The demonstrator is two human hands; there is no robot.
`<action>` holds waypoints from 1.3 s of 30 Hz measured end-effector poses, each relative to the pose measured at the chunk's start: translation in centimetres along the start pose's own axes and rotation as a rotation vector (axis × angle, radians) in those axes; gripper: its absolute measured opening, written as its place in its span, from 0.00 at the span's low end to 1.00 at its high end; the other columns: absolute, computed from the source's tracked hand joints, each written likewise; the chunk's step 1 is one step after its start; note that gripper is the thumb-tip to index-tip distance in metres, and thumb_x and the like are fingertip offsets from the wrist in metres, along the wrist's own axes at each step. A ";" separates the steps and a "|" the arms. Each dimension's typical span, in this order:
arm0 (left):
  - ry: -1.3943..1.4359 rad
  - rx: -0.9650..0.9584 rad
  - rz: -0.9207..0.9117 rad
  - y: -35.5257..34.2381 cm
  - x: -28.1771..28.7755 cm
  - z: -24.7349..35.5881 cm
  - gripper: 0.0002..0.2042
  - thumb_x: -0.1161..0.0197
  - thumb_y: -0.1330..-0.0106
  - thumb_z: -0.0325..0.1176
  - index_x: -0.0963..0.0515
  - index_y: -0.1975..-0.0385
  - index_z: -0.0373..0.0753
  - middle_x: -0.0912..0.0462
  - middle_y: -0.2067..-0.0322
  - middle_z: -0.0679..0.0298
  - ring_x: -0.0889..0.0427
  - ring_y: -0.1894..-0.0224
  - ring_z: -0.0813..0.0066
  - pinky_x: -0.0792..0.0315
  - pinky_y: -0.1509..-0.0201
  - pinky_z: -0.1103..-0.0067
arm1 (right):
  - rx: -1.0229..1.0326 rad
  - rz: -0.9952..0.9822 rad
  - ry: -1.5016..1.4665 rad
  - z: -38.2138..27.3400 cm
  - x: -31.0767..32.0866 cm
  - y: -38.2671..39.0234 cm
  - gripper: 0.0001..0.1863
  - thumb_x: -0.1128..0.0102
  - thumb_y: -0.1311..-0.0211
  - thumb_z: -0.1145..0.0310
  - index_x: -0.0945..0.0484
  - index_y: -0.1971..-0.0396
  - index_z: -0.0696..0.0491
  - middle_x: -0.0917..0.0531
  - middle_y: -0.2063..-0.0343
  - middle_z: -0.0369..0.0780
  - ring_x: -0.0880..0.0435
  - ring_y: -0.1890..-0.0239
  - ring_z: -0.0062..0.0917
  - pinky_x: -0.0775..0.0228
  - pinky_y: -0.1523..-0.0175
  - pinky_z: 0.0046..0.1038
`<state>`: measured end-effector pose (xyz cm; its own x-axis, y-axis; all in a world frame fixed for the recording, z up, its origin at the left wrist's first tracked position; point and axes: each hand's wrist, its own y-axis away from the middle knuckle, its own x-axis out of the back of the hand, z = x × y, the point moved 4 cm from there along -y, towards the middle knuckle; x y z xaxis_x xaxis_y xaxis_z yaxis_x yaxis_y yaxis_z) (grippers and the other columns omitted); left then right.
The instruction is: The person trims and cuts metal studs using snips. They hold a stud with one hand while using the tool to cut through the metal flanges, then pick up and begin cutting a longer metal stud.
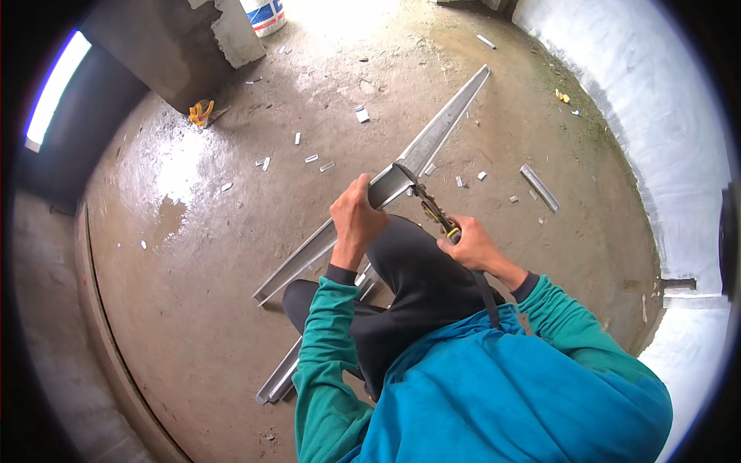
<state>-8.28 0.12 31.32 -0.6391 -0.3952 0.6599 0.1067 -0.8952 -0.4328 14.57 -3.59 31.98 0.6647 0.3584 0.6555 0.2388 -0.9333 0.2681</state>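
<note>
My left hand is closed round a long grey metal channel, which slants across in front of my knee from lower left to upper right. The fingers grip it near its middle, with the thumb side toward the bend. Closed on the handles of a pair of tin snips with black and yellow grips is my right hand. The snips' jaws meet the channel's edge just right of my left hand; how deep they bite cannot be made out. Another metal channel lies on the floor, partly hidden under my leg and left sleeve.
Small metal offcuts are scattered over the wet concrete floor. A longer metal piece lies at the right. Farther off are an orange object by a concrete pillar and a white bucket. A whitish wall bounds the right.
</note>
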 end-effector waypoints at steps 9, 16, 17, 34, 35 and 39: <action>-0.044 0.033 -0.124 -1.7 -0.1 -2.1 0.24 0.36 0.59 0.27 0.26 0.56 0.36 0.18 0.70 0.51 0.18 0.66 0.49 0.25 0.63 0.65 | 0.028 -0.062 -0.118 -0.4 -1.7 -2.5 0.22 0.34 0.50 0.61 0.21 0.60 0.63 0.19 0.76 0.49 0.20 0.72 0.39 0.27 0.61 0.36; -0.113 0.017 -0.138 -3.9 0.0 -6.4 0.21 0.38 0.60 0.28 0.26 0.60 0.40 0.18 0.73 0.53 0.19 0.67 0.48 0.27 0.65 0.63 | 0.130 0.037 -0.130 0.5 -4.9 -10.7 0.19 0.33 0.55 0.65 0.22 0.66 0.63 0.20 0.81 0.48 0.19 0.75 0.40 0.27 0.64 0.36; -0.130 0.029 -0.149 -4.4 0.0 -6.7 0.21 0.38 0.59 0.27 0.25 0.59 0.40 0.17 0.71 0.51 0.18 0.66 0.48 0.26 0.64 0.63 | 0.135 0.028 -0.132 0.2 -4.1 -12.0 0.19 0.33 0.55 0.65 0.22 0.66 0.63 0.20 0.81 0.48 0.19 0.75 0.40 0.27 0.64 0.36; -0.554 0.284 -0.536 2.7 -11.6 -35.3 0.35 0.24 0.51 0.44 0.36 0.49 0.36 0.23 0.56 0.47 0.23 0.53 0.46 0.26 0.52 0.61 | -0.296 -0.045 0.019 34.6 -0.3 0.4 0.33 0.29 0.58 0.67 0.29 0.48 0.57 0.20 0.63 0.47 0.21 0.61 0.34 0.28 0.53 0.33; -0.562 0.288 -0.539 3.3 -12.0 -35.6 0.36 0.24 0.51 0.45 0.37 0.47 0.35 0.24 0.56 0.45 0.24 0.52 0.45 0.27 0.50 0.61 | -0.380 -0.055 0.010 36.1 -0.2 2.1 0.33 0.29 0.59 0.67 0.29 0.48 0.57 0.20 0.63 0.47 0.20 0.61 0.36 0.28 0.52 0.33; -0.644 0.348 -0.600 4.9 -15.2 -34.0 0.40 0.23 0.55 0.48 0.36 0.44 0.40 0.28 0.49 0.46 0.31 0.43 0.48 0.35 0.42 0.57 | -0.490 0.000 0.078 41.5 1.1 7.0 0.34 0.30 0.58 0.68 0.30 0.47 0.58 0.20 0.59 0.50 0.20 0.55 0.42 0.29 0.48 0.36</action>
<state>-23.97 8.77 -1.68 -0.1287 0.2068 0.9699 0.1841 -0.9560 0.2282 46.40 -10.66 5.28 0.6056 0.3759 0.7014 -0.1351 -0.8200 0.5562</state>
